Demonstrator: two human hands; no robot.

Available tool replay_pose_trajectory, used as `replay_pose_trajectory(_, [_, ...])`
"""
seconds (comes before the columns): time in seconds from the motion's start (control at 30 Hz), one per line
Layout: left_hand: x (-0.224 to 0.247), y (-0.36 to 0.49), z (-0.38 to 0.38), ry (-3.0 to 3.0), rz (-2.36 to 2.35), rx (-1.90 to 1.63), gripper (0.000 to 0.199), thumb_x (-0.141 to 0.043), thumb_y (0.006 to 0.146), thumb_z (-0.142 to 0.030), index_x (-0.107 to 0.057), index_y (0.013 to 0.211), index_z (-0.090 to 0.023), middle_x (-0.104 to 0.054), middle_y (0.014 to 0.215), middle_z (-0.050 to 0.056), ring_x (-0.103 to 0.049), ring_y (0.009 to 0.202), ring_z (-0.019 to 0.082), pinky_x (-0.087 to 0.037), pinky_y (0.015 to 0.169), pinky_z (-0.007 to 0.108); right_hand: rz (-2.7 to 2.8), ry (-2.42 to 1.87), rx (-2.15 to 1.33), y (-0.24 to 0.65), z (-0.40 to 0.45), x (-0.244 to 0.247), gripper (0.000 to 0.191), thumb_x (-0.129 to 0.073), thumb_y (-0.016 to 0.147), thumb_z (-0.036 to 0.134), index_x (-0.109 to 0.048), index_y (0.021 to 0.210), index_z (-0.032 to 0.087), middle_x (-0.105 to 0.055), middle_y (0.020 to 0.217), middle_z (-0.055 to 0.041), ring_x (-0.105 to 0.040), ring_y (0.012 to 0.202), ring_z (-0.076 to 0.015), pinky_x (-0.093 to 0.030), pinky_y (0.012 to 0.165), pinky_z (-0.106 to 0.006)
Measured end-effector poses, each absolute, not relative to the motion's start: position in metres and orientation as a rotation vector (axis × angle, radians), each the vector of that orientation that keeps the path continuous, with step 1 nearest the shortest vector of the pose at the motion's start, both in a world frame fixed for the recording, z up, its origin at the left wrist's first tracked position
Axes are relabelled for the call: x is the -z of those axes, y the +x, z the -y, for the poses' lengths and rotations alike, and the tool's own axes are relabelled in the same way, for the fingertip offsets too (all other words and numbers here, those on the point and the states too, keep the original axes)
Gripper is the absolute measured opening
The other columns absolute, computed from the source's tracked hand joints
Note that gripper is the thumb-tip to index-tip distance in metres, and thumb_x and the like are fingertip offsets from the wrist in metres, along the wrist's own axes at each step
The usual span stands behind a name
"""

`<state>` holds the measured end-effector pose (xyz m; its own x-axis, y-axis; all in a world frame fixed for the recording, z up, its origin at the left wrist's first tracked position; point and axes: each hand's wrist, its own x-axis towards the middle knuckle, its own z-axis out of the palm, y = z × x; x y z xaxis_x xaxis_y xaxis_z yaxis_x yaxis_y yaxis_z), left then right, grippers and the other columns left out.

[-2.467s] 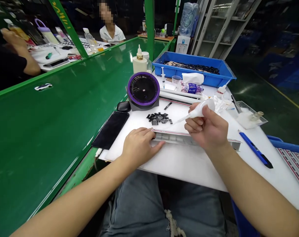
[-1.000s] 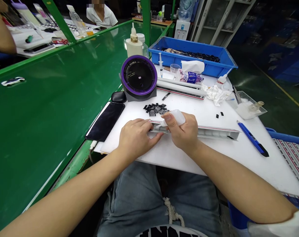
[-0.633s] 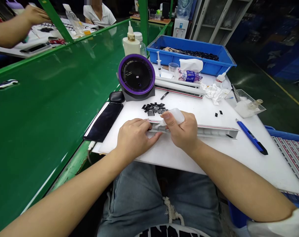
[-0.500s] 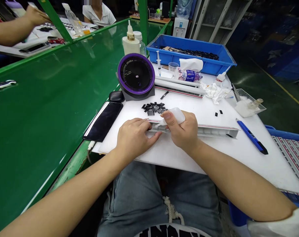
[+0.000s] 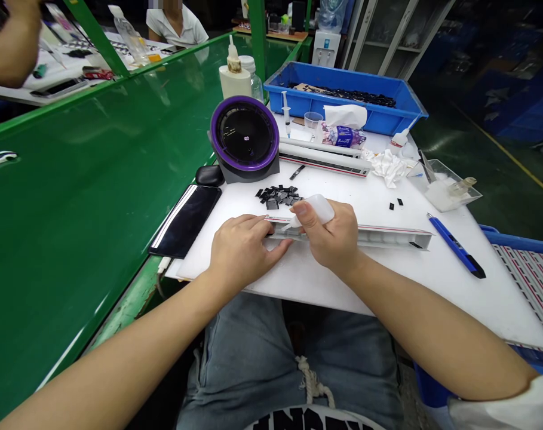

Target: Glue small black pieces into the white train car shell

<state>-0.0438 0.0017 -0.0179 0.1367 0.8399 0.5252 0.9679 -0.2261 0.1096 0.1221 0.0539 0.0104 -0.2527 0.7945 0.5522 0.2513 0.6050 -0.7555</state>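
A green belt surface [image 5: 96, 161] runs along the left, and beside it the white counter [image 5: 477, 310] carries everything close by. At the counter's far end sits a blue tray [image 5: 383, 121] of dark parts. A long pale channel [image 5: 387, 238] lies across the near part of the counter, its left end and middle partly covered by the hands. Behind it stands a round black device [image 5: 244, 134] with a purple rim, and a black phone [image 5: 186, 222] rests at the left edge.

The left hand [image 5: 239, 251] holds the channel near its left end, fingers at the far edge and thumb on the near side. The right hand [image 5: 334, 236] is wrapped firmly round a white squeeze bottle [image 5: 321, 209], whose nozzle slants down to the channel beside the left fingertips; whether the tip touches cannot be told. The bottle stands partly in front of a heap of black pieces [image 5: 278, 196]. A blue pen-like tool [image 5: 456, 245] lies to the right, near two black chips [image 5: 391, 206].

Half a second ago a co-worker's arm [image 5: 14, 45] reached towards the green post; now it is bent back. The bottle, raised over the counter 2.5 seconds ago, is now down at the channel.
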Motion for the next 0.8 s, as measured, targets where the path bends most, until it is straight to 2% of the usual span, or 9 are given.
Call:
replay_pose_trajectory(0.6, [0.018, -0.044, -0.002, -2.160, 1.768, 0.715, 0.033, -0.062, 0.083, -0.052, -0.064, 0.073, -0.021, -0.074, 0.081, 0.007, -0.070, 0.082, 0.028, -0.054, 0.072, 0.041, 1.781, -0.835, -0.703, 0.122, -0.053, -0.010, 0.046, -0.055, 0.091, 0.057, -0.066, 0.070, 0.018, -0.058, 0.054, -0.0001, -0.055, 0.052, -0.0116, -0.043, 0.051, -0.025])
replay_pose_trajectory(0.8, [0.021, -0.046, -0.001, -2.159, 1.728, 0.737, 0.033, -0.063, 0.084, -0.051, -0.065, 0.074, -0.019, -0.075, 0.088, 0.008, -0.070, 0.086, 0.028, -0.055, 0.075, 0.041, 1.385, -0.767, -0.949, 0.148, -0.069, -0.028, 0.042, -0.057, 0.088, 0.058, -0.069, 0.076, 0.019, -0.064, 0.066, -0.0025, -0.052, 0.046, -0.0111, -0.041, 0.041, -0.026])
